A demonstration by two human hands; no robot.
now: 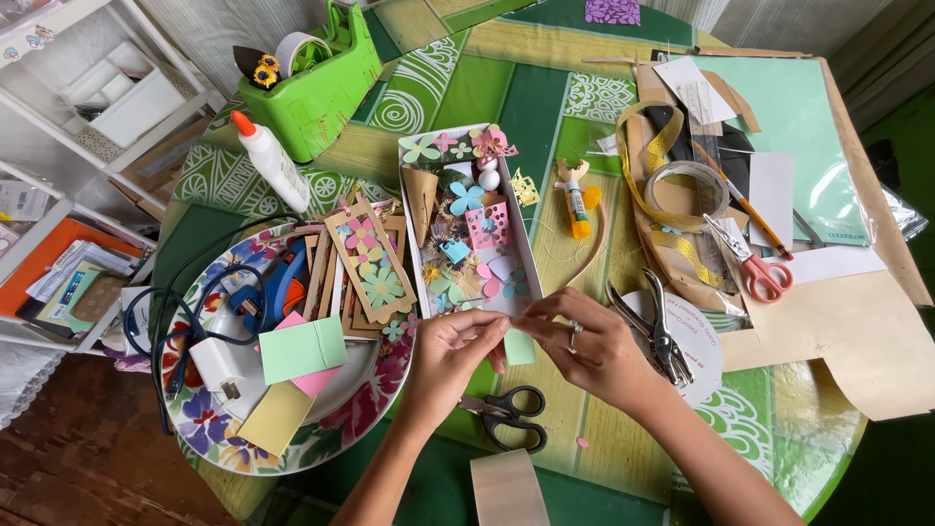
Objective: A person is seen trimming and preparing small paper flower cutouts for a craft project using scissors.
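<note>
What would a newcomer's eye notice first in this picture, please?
Probably the two hands at the table's near edge: the left hand and right hand pinch a small pale green paper piece together. Just behind them lies a long white box full of bright paper flowers. At far left stands a lime-green tape dispenser, and a flowered plate sits left of the hands.

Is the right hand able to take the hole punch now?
Probably yes. The hole punch lies uncovered just beside the right hand. But that hand pinches a small green paper together with the left hand.
</note>
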